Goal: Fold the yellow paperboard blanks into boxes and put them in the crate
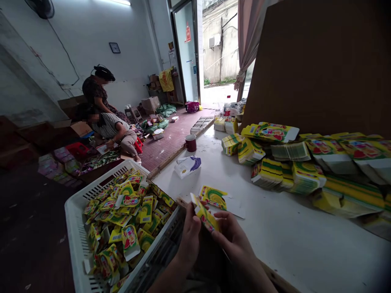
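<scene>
Between both hands, just over the table's near edge, is a small yellow and green printed carton (205, 216). My left hand (190, 232) grips its left end, fingers closed around it. My right hand (229, 235) pinches its right end between thumb and fingers. Just beyond the hands, a flat yellow carton blank (214, 197) lies on the white table (293, 240), with a white flap beside it. Left of my hands, a white plastic crate (75, 236) holds a heap of folded yellow cartons (131, 240).
Stacks of flat carton blanks (275, 171) line the table's right side before a large brown board (320, 65). A tissue-like white and purple box (187, 166) and a dark red mug (191, 143) stand farther back. Two people (111, 132) are at the left, near an open doorway (220, 57).
</scene>
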The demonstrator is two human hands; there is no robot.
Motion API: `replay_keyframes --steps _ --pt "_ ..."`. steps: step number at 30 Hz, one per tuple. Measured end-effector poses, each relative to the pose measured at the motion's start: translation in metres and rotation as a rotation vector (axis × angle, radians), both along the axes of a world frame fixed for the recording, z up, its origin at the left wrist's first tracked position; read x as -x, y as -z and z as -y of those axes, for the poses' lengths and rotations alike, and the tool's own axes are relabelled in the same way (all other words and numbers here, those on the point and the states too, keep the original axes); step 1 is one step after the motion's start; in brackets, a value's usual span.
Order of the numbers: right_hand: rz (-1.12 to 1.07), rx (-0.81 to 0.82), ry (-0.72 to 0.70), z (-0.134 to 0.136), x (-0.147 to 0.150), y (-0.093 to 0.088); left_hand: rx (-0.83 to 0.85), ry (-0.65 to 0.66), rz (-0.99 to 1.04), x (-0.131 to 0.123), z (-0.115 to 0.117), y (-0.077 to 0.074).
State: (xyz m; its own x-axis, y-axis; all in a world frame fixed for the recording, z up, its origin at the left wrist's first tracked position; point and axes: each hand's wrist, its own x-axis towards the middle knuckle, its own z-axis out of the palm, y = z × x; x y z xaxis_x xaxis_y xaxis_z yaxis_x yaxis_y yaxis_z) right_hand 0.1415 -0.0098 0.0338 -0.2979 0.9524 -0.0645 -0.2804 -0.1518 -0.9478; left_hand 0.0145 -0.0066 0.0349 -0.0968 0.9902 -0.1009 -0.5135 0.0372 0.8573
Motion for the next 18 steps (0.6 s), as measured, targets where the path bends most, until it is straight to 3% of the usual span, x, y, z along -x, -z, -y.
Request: replay_keyframes --steps 3,6,11,15,18 --pt "-0.05 0.028 -0.041 -0.005 -0.009 -0.008 0.02 0.082 -0.067 0.001 -0.005 -0.004" --pt "-0.008 -0.008 -0.092 -0.007 -0.008 -0.01 0.03 0.057 -0.118 0.002 -0.007 -0.005" --pt "0.41 -0.204 0.094 -0.012 -0.01 -0.002 0.024 0.015 -0.184 0.007 -0.009 -0.007" --pt "0.634 -0.432 0.122 -0.018 -0.031 -0.008 -0.072 -0.064 -0.237 0.022 -0.01 -0.016" --pt "0.851 -0.729 0.147 -0.018 -0.043 -0.019 -0.241 -0.019 -0.487 0.033 -0.006 -0.027"
